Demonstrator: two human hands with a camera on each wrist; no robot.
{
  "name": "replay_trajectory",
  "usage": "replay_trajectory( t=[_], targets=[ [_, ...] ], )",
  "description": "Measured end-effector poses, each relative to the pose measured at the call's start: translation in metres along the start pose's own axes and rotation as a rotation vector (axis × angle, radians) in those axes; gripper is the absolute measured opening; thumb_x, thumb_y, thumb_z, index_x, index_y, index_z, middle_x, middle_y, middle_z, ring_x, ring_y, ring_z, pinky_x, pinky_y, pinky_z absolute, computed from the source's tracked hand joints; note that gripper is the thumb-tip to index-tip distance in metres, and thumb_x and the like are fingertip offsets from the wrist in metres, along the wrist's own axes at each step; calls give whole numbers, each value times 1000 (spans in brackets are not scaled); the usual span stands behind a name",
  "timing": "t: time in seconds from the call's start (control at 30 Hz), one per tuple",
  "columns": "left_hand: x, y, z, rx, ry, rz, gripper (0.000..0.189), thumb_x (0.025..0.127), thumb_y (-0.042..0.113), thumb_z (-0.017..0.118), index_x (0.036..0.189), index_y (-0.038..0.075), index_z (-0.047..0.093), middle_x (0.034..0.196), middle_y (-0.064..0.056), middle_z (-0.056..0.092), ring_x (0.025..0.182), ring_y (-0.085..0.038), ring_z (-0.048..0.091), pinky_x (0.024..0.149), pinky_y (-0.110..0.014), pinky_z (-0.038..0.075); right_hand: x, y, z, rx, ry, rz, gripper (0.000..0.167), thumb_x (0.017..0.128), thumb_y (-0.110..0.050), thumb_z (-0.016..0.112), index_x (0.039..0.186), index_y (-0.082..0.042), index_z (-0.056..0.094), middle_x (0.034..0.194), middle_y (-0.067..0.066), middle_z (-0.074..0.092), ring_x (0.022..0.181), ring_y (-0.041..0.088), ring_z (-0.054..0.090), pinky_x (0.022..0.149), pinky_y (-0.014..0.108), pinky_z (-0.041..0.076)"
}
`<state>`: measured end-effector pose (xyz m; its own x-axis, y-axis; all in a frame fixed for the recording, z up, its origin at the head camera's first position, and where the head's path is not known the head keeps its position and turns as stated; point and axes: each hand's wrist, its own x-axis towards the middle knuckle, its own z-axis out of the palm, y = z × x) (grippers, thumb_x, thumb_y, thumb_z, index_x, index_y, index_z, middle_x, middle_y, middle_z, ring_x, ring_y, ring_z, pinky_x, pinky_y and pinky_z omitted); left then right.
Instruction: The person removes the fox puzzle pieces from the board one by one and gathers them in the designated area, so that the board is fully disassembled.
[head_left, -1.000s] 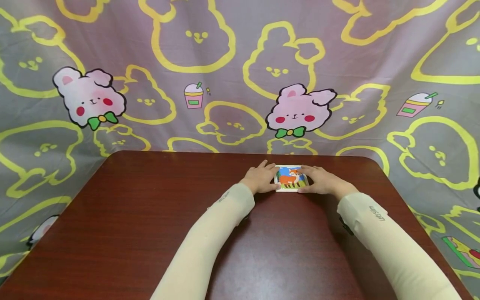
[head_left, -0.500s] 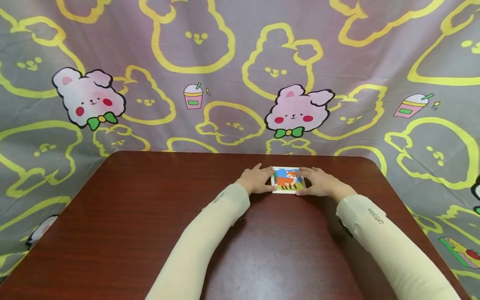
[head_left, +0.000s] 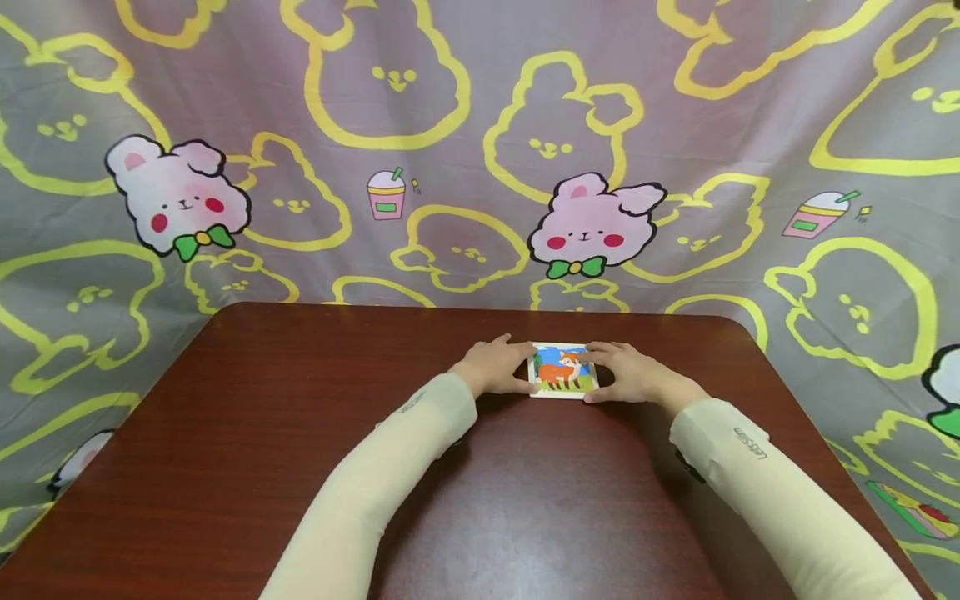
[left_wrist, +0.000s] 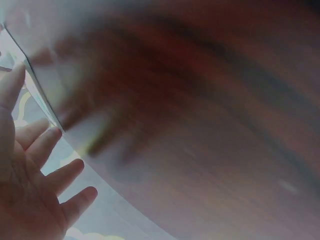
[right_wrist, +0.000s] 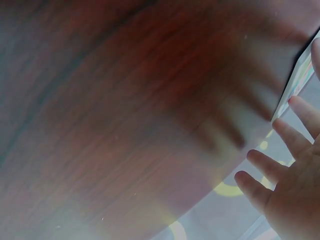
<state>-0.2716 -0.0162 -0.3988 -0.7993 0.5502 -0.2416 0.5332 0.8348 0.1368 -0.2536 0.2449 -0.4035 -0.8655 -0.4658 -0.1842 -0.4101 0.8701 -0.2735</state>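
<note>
A small square fox picture in a white frame lies toward the back of the brown table, right of centre. My left hand holds its left side, thumb by the near corner and fingertips by the far one. On the opposite side my right hand grips it the same way, fingers reaching over the far right corner. The frame's edge meets the fingertips in the left wrist view, where the other fingers spread apart. In the right wrist view the picture's edge shows beside the fingers.
The table is dark, glossy wood with rounded far corners. Behind it and at its sides hangs a grey curtain printed with yellow outlines and white rabbits. Pale sleeves cover both forearms.
Both hands have moved the fox picture to the left and a little nearer to me across the table. Their hold at its two sides stays the same.
</note>
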Motion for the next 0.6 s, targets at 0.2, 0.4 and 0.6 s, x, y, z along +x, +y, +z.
replay_trajectory(
  t=[0.2,0.4,0.6],
  targets=[
    [-12,-9,1,27,13,49,75,92,59,60,155,25,36,162,6,33,153,-29,21,117,-54,31,0,-11,3,7,1,-30,80,81,-53,76,146,-14,51,155,19,39,139,50,33,105,69,34],
    [-24,-18,0,8,0,92,78,91,55,64,154,21,37,162,0,32,154,-25,20,115,-58,31,-3,-21,6,13,11,-69,78,80,-51,77,145,-16,52,152,16,41,139,45,35,106,65,37],
    [-36,-27,5,-8,-35,90,84,89,60,63,156,20,32,165,-2,25,155,-25,15,115,-61,28,-6,-31,11,6,23,-115,77,81,-52,77,146,-17,52,152,14,42,139,44,37,104,63,39]
  ],
)
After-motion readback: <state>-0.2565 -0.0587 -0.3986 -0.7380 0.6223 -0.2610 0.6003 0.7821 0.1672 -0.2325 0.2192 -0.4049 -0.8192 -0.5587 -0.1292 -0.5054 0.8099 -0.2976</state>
